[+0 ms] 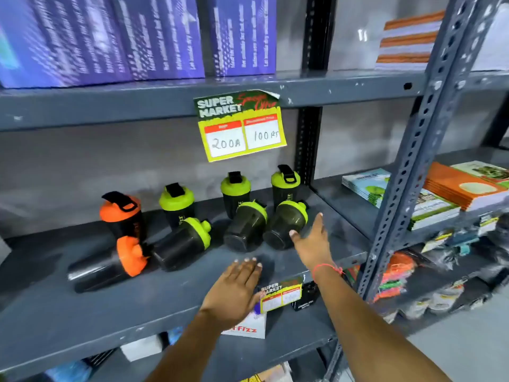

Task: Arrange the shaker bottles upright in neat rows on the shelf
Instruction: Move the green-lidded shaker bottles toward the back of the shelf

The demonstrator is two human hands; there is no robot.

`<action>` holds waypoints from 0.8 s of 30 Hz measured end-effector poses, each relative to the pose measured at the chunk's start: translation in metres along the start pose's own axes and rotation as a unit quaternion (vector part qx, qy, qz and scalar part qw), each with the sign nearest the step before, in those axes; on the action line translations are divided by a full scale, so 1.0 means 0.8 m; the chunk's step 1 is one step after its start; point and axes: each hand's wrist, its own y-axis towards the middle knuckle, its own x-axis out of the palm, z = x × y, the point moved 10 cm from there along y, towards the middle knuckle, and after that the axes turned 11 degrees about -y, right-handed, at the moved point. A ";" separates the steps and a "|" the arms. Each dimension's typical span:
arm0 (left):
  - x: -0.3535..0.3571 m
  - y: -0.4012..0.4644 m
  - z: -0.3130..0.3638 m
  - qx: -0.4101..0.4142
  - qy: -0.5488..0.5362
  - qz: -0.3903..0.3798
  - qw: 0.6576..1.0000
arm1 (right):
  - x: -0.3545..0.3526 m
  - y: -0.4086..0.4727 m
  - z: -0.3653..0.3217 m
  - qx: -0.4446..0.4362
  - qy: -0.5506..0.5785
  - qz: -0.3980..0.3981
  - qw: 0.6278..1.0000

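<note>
Several dark shaker bottles sit on the grey shelf [82, 321]. At the back, an orange-lidded bottle [122, 213] and three green-lidded bottles [177, 204] [236, 193] [286, 186] stand upright. In front, an orange-lidded bottle [104, 267] and three green-lidded ones [183, 244] [246, 226] [287, 224] lie on their sides. My right hand [312, 244] is open, its thumb at the base of the rightmost lying bottle. My left hand [234, 290] hovers open over the shelf's front, holding nothing.
A yellow price tag [241, 125] hangs from the shelf above, which carries purple boxes [110, 37]. A perforated steel upright [413, 150] stands to the right, with stacked books [462, 188] beyond it. Another price tag [281, 295] hangs on the shelf's front edge.
</note>
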 end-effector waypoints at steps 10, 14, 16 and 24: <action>0.037 0.011 -0.028 -0.082 -0.064 -0.041 0.994 | 0.074 0.063 0.011 0.198 0.200 -0.055 0.958; 0.036 0.011 -0.030 -0.092 -0.075 -0.062 0.991 | 0.080 0.071 0.014 0.225 0.290 -0.064 0.928; 0.037 0.009 -0.031 -0.088 -0.092 -0.061 0.990 | 0.075 0.070 0.019 0.216 0.315 -0.055 0.922; 0.047 0.011 -0.031 -0.024 -0.107 -0.088 0.990 | -0.005 0.052 -0.002 0.003 0.136 0.156 0.978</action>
